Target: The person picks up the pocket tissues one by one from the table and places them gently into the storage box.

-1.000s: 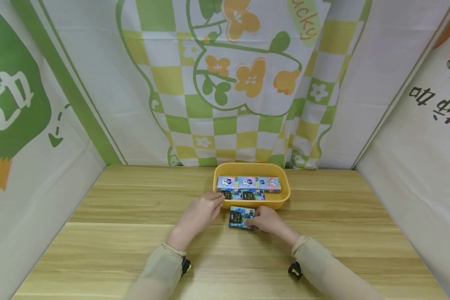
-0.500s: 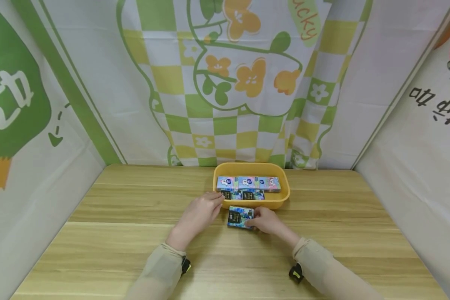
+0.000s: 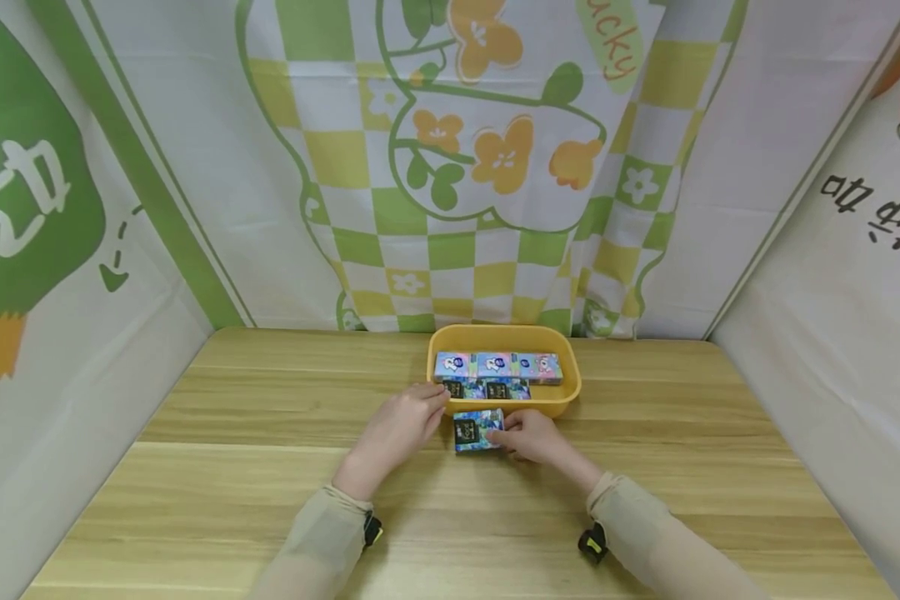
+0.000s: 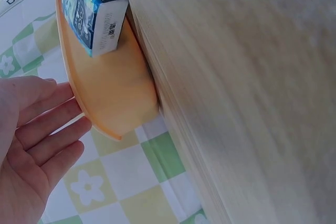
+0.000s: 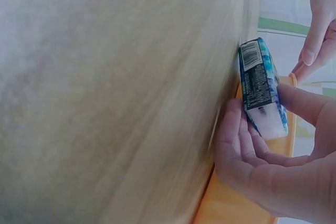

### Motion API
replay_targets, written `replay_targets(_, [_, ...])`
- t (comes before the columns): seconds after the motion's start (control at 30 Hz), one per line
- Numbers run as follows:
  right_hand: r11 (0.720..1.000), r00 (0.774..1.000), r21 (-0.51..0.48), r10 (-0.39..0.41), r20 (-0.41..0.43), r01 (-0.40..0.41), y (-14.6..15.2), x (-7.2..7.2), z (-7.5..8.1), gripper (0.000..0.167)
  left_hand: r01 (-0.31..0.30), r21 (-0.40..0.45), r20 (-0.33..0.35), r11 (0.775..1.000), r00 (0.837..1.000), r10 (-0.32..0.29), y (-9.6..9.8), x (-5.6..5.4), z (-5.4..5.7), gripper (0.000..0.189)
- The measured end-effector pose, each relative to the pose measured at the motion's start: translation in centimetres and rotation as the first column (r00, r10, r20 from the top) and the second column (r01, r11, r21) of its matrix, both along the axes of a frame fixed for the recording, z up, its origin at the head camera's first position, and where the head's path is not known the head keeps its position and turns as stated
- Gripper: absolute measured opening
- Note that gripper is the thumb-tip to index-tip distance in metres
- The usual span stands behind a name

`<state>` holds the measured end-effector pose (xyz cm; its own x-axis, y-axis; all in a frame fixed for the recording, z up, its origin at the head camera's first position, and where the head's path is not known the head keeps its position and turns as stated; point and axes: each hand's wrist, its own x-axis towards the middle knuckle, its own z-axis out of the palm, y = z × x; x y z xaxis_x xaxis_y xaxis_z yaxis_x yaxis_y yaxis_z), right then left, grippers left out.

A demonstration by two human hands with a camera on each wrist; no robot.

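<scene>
My right hand [image 3: 534, 436] pinches a pocket tissue pack [image 3: 468, 431], thumb on top and fingers beneath. The pack is blue and floral with a black label, held just in front of the yellow bin [image 3: 566, 408]. In the right wrist view its barcode side and white end show between thumb and fingers. My left hand [image 4: 39, 140] has its fingers extended, fingertips at the bin's rim by the left front corner. Inside the bin, a front row holds two matching blue tissue packs [image 3: 507, 389]. Behind them lies a row of light blue and pink tissue packs [image 3: 495, 364].
The bin stands at the back of a wooden table [image 3: 270, 467], close to a checked, flowered cloth [image 3: 465, 275]. Printed cloth walls rise on the left and right. Inside the bin, to the right of the front row, bare yellow floor shows.
My right hand has shifted the tissue pack slightly left and a little toward the bin, its near edge tilting. The left hand stays at the rim.
</scene>
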<state>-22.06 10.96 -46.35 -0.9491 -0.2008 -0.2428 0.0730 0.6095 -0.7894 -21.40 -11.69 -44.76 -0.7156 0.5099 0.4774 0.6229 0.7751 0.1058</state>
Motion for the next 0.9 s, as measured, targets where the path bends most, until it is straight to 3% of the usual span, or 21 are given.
replay_targets(0.2, [0.999, 1.000, -0.047, -0.002, 0.007, 0.003, 0.2, -0.2, 0.4, 0.028, 0.000, 0.002, 0.000, 1.000, 1.000, 0.000, 0.1, -0.1, 0.0, 0.025])
replay_targets(0.53, [0.999, 1.000, 0.022, -0.024, -0.020, 0.024, 0.9, 0.1, 1.8, 0.025, 0.002, 0.006, 0.003, 1.000, 1.000, -0.002, 0.1, 0.0, 0.1, 0.024])
replay_targets(0.9, [1.000, 0.998, -0.031, -0.002, -0.068, 0.000, 1.7, 0.5, 3.4, 0.026, -0.004, 0.002, 0.002, 1.000, 1.000, 0.004, 0.1, 0.1, 0.2, 0.025])
